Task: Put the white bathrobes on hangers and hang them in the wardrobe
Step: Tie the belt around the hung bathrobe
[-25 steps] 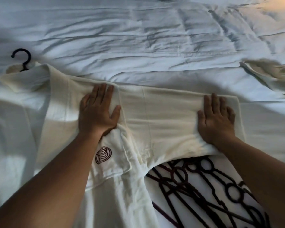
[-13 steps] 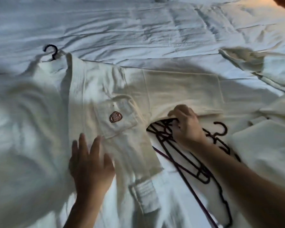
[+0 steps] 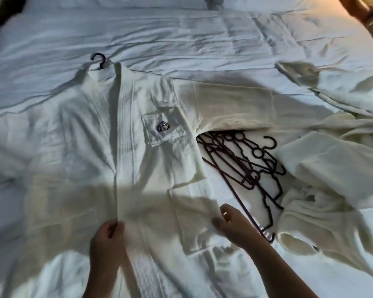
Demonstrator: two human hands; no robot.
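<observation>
A white bathrobe [image 3: 138, 160] lies spread flat on the bed, front up, with a logo pocket on its chest. A dark hanger hook [image 3: 99, 59] pokes out at its collar. My left hand [image 3: 107, 244] pinches the robe's front edge near the waist. My right hand [image 3: 233, 225] grips the fabric by the lower pocket. A pile of dark hangers [image 3: 248, 166] lies right of the robe, partly under its sleeve. More white bathrobes [image 3: 332, 173] are heaped at the right.
The bed [image 3: 181, 35] with its rumpled white duvet fills the view. A wooden headboard or piece of furniture [image 3: 370, 11] shows at the top right corner. No wardrobe is in view.
Both hands left the sleeve and moved down the robe toward me. The right hand let go of the hangers. The view pulled back, showing the whole robe.
</observation>
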